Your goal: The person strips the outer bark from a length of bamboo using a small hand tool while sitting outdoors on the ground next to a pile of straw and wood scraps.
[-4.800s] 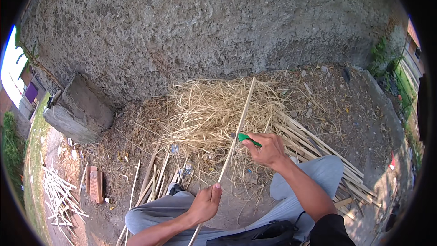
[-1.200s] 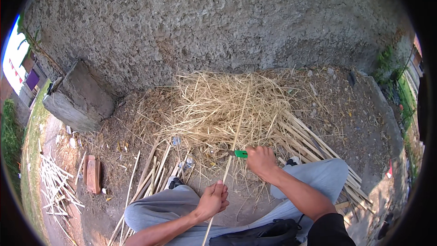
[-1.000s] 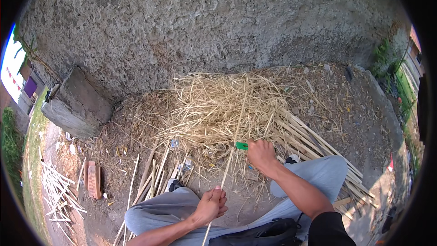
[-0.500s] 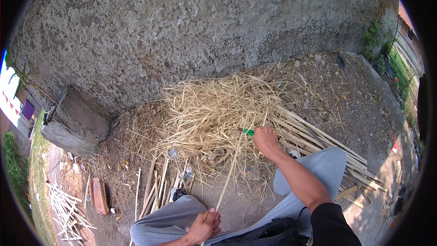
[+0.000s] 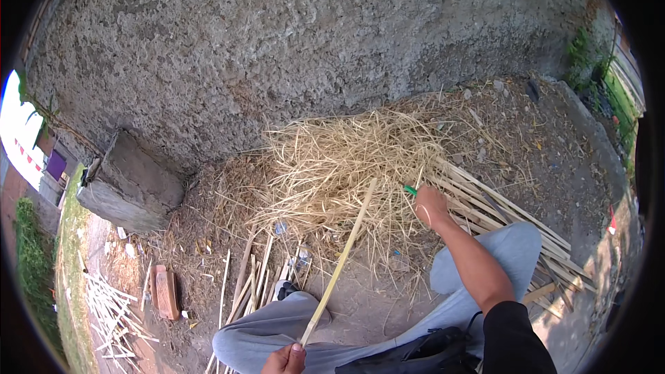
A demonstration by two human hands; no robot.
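My left hand [image 5: 284, 359], at the lower edge, is closed round the near end of a long, flat, pale bamboo strip [image 5: 341, 257]. The strip slants up and away, its far end above a heap of thin curled shavings [image 5: 346, 159]. My right hand [image 5: 431, 206] is closed on a green-handled knife [image 5: 410, 190] just to the right of that far end, with a gap between them. Most of the handle is hidden in the fist, and the blade is hard to make out against the shavings.
Split bamboo strips [image 5: 509, 211] lie right of the heap, more [image 5: 253, 280] by my left foot. Whitish strips [image 5: 114, 315] are piled far left near a reddish brick [image 5: 166, 293]. A rough wall [image 5: 332, 41] stands behind, with a concrete block [image 5: 135, 187] against it.
My left hand has drawn the strip down and left, and its broad face now shows. My right hand with the knife has moved slightly right, apart from the strip. The view has shifted slightly.
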